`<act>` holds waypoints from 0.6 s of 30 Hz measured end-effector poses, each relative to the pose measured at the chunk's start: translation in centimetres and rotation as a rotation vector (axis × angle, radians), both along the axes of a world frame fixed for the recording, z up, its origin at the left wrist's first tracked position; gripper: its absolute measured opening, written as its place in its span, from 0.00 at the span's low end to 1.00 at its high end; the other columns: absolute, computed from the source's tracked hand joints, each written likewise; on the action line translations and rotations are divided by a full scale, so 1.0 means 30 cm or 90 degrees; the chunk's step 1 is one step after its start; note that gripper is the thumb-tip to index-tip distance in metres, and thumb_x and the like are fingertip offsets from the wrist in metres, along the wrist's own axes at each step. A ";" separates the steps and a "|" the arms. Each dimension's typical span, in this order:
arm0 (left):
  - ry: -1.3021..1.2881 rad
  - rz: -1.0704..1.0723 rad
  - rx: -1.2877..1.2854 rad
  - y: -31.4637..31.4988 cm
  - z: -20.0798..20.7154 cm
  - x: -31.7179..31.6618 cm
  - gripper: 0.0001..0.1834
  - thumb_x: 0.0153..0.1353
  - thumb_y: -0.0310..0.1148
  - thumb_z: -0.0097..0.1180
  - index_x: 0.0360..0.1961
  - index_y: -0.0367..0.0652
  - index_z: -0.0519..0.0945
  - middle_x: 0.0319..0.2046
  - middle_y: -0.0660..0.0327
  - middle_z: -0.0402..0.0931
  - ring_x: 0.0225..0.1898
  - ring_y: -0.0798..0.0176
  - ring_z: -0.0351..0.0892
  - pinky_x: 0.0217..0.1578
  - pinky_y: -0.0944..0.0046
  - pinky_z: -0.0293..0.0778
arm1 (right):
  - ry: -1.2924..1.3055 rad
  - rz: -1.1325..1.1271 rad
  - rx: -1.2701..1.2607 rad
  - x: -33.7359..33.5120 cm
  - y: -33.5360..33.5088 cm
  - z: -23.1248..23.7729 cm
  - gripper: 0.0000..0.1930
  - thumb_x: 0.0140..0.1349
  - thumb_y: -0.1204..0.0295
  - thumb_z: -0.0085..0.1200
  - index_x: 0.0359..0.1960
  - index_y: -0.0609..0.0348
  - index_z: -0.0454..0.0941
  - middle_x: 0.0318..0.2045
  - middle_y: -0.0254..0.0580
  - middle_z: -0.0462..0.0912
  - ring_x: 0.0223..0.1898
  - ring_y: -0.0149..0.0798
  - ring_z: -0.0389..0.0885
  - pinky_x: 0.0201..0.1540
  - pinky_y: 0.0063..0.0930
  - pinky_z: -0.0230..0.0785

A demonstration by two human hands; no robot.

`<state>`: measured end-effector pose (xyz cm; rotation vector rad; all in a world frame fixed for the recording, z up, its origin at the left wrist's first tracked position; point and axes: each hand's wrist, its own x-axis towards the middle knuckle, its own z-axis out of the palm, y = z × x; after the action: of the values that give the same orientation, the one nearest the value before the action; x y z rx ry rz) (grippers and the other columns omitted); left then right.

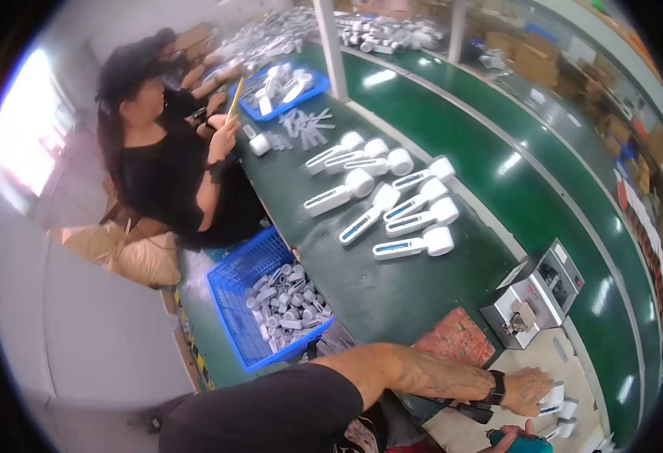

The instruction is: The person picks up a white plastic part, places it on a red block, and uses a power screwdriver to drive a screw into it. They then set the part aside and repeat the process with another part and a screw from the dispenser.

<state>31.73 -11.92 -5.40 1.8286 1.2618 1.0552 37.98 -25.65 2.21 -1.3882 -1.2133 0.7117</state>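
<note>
The long green bench [392,294] carries a row of finished white handheld devices [411,245] well apart from the work, so the left hand [526,390] does best to keep the white device part [556,399] pinned flat on the pale mat [550,355] at the near right corner while the right hand [514,436], curled around a teal power screwdriver [520,444], comes in square. A metal fixture box [535,294], a red pad [456,336] and a blue crate of small grey parts [271,309] crowd close, and a co-worker [165,151] sits further along.
</note>
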 end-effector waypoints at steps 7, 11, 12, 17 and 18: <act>0.002 0.033 0.005 -0.347 0.205 -0.492 0.12 0.58 0.37 0.61 0.37 0.40 0.80 0.35 0.49 0.77 0.34 0.45 0.79 0.28 0.48 0.73 | 0.090 0.156 0.013 -0.013 0.010 -0.075 0.25 0.66 0.70 0.60 0.61 0.69 0.71 0.45 0.43 0.81 0.46 0.37 0.78 0.54 0.33 0.72; 0.106 0.079 0.032 -0.403 0.297 -0.609 0.22 0.54 0.33 0.64 0.47 0.32 0.75 0.29 0.52 0.77 0.27 0.48 0.80 0.25 0.53 0.75 | 0.100 0.181 0.015 -0.122 0.054 -0.002 0.30 0.66 0.58 0.60 0.61 0.69 0.68 0.40 0.41 0.79 0.44 0.37 0.77 0.50 0.34 0.71; 0.134 0.087 0.057 -0.395 0.289 -0.626 0.22 0.54 0.33 0.64 0.47 0.32 0.76 0.28 0.53 0.77 0.27 0.48 0.80 0.24 0.53 0.75 | 0.093 0.178 0.023 -0.127 0.065 0.009 0.29 0.67 0.59 0.59 0.61 0.68 0.68 0.40 0.41 0.79 0.44 0.38 0.77 0.50 0.35 0.71; 0.177 0.143 0.079 -0.414 0.230 -0.622 0.18 0.52 0.31 0.65 0.42 0.37 0.74 0.25 0.51 0.79 0.26 0.45 0.81 0.26 0.52 0.78 | 0.057 0.163 0.024 -0.134 0.071 -0.003 0.28 0.68 0.60 0.57 0.61 0.68 0.69 0.42 0.43 0.80 0.47 0.39 0.78 0.53 0.35 0.70; 0.175 0.145 0.079 -0.416 0.227 -0.621 0.18 0.52 0.31 0.65 0.42 0.37 0.74 0.25 0.51 0.79 0.26 0.45 0.81 0.26 0.52 0.78 | 0.054 0.159 0.033 -0.134 0.070 -0.010 0.28 0.68 0.60 0.57 0.62 0.68 0.69 0.42 0.44 0.80 0.48 0.39 0.78 0.53 0.35 0.70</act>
<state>13.11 -24.40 1.40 2.0114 1.6313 1.0456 33.97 -23.54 1.91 -1.1635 -1.3411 0.8969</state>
